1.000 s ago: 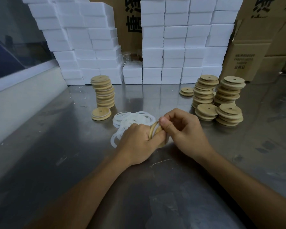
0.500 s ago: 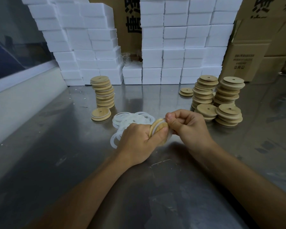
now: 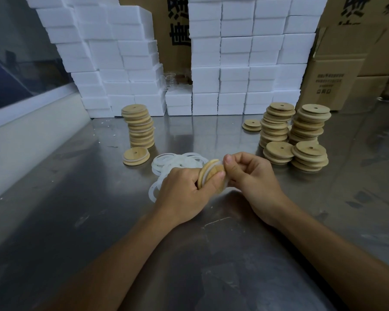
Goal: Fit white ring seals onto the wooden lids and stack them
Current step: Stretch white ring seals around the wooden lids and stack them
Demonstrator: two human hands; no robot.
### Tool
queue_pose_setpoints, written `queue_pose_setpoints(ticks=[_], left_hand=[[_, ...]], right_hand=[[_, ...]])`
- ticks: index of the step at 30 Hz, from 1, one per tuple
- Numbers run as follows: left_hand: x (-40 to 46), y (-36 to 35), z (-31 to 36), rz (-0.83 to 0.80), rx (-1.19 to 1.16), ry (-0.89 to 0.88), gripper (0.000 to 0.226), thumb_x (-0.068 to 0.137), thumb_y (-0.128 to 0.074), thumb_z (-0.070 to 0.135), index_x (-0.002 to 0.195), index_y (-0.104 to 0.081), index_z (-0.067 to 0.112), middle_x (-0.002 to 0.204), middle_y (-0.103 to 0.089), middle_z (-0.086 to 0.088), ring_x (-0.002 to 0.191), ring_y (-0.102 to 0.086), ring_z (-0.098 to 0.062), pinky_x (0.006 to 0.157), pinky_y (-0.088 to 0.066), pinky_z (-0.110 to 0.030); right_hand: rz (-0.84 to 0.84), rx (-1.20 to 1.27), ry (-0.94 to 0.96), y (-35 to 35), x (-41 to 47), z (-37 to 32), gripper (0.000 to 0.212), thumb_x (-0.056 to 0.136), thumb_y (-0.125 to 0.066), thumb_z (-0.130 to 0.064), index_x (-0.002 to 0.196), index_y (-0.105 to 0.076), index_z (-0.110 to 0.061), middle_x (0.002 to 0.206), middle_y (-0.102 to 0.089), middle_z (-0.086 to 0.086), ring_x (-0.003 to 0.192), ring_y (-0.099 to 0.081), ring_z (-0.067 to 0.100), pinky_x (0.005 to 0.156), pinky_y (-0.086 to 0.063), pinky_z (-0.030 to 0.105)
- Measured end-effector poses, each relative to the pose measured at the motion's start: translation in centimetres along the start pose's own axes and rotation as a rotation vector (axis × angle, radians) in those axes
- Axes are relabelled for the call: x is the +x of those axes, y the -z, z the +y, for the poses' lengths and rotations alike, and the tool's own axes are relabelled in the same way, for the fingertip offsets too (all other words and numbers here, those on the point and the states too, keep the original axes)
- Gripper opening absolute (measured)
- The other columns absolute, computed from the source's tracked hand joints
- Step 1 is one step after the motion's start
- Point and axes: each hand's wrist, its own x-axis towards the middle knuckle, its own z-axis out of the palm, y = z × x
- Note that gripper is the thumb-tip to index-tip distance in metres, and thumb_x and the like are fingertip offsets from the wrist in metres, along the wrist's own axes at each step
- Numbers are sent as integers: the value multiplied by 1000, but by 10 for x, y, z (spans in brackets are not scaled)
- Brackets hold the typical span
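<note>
My left hand (image 3: 184,191) grips a round wooden lid (image 3: 208,172) on edge above the steel table (image 3: 81,209). My right hand (image 3: 249,176) pinches a translucent white ring seal (image 3: 226,182) against the lid's rim. Behind the hands lies a loose pile of white ring seals (image 3: 173,162). A tall stack of lids (image 3: 139,126) stands at the back left, with a single lid (image 3: 135,156) lying in front of it. Several stacks of lids (image 3: 294,135) stand at the right.
A wall of white foam boxes (image 3: 234,63) lines the back of the table, with cardboard cartons (image 3: 337,81) behind and to the right. Two lids (image 3: 252,125) lie flat near the right stacks. A white ledge (image 3: 20,135) runs along the left.
The lid has tilted up and risen slightly in my left hand. My right hand's fingers have shifted round the rim with the seal.
</note>
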Motion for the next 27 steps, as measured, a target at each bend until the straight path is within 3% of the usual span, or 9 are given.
queue_pose_setpoints(ticks=[2,4,7,11,16,21,27], left_hand=[[-1,0,-1,-27,5,28,49,81,-56,63,52,-58,24,49,-58,4,46,-56,-12,48,-48,-35],[-2,0,-2,-58,8,38,45,77,-57,61,48,-54,27,45,-54,6,40,-51,-9,42,-40,-23],[-2,0,-1,-57,-2,35,37,77,-53,56,49,-53,33,43,-50,9,39,-47,-8,42,-34,-17],[-2,0,-1,-26,56,3,52,83,-50,62,53,-56,21,46,-53,2,46,-54,-13,46,-44,-31],[-2,1,1,-3,49,-11,61,86,-47,65,60,-65,12,52,-60,0,51,-59,-15,53,-49,-42],[-1,0,1,6,31,-9,64,87,-46,62,68,-70,6,59,-66,-7,55,-63,-20,57,-51,-45],[-2,0,2,8,-2,0,65,87,-45,62,77,-73,4,67,-70,-9,63,-66,-20,62,-54,-44]], right_hand=[[40,-296,227,0,-1,1,14,93,-63,-14,88,-64,-1,80,-72,11,72,-68,20,67,-57,34],[18,-554,480,-2,-3,-1,10,93,-64,-15,88,-64,-6,79,-69,-3,72,-64,10,66,-52,24],[-25,-668,616,-5,-3,-6,16,94,-61,-24,90,-64,-8,81,-67,-9,76,-62,6,68,-47,16],[2,-533,445,-3,-3,-7,16,92,-64,-22,87,-63,-7,77,-67,-4,73,-64,13,66,-53,27],[40,-329,292,-5,0,-9,22,91,-65,-16,85,-62,4,76,-70,19,72,-68,33,66,-55,49],[44,-197,172,-3,3,-10,28,91,-62,-14,88,-60,14,74,-68,30,65,-62,29,66,-54,50],[-10,-75,93,0,3,-8,27,90,-61,-15,90,-62,12,67,-70,4,63,-66,12,67,-57,29]])
